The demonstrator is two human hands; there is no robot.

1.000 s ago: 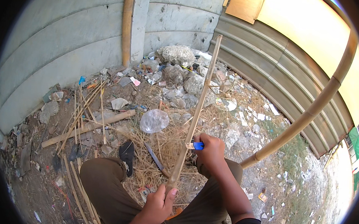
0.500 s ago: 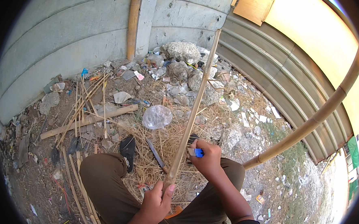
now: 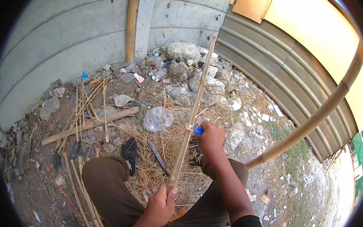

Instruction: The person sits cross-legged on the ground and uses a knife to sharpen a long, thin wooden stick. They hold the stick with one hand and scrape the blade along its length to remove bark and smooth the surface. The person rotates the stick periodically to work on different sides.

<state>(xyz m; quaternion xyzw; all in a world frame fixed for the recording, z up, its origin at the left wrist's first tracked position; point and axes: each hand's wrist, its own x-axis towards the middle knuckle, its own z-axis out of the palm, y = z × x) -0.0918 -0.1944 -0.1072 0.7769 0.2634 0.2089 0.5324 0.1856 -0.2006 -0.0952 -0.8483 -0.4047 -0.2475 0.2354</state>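
A long split bamboo strip (image 3: 195,102) rises from between my knees, slanting away toward the rubble. My left hand (image 3: 160,205) is closed around its near end, thumb on top. My right hand (image 3: 211,139) grips a small blue tool (image 3: 198,130) against the strip's right side, about midway along. Most of the tool is hidden by the fingers, so its exact kind cannot be made out. A pale curl of shaving (image 3: 189,127) shows on the strip by the tool. A long-bladed knife (image 3: 158,155) lies on dry straw between my feet, left of the strip.
Several thin bamboo strips (image 3: 81,110) and a thick bamboo pole (image 3: 90,124) lie at left. A clear plastic bag (image 3: 158,119) sits ahead. Rocks (image 3: 180,52) and litter lie before the concrete wall (image 3: 70,33). A curved bamboo pole (image 3: 308,130) rises at right.
My right hand has moved forward along the strip, bringing the blue tool against it, and a shaving now shows there. The strip's far end has dropped slightly left. My left hand keeps its grip.
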